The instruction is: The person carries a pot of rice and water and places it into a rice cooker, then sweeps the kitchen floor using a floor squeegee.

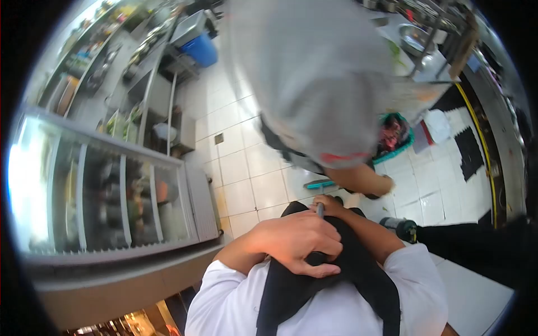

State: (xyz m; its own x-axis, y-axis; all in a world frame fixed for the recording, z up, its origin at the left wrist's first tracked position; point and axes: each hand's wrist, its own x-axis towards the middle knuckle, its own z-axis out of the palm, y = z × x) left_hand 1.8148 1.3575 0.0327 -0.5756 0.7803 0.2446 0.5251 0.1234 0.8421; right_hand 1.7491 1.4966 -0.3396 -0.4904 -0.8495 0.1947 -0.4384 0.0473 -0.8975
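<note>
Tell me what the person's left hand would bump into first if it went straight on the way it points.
Probably the bare right forearm, near its white cloth sleeve: the left hand points across the black cloth apron toward it. Depth is unclear, so it might pass above.

Grey handle, black apron, blue bin.

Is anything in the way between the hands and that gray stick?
Nothing visible: the left hand and right hand are already on the gray handle. A gray-shirted co-worker bends close ahead, though.
</note>
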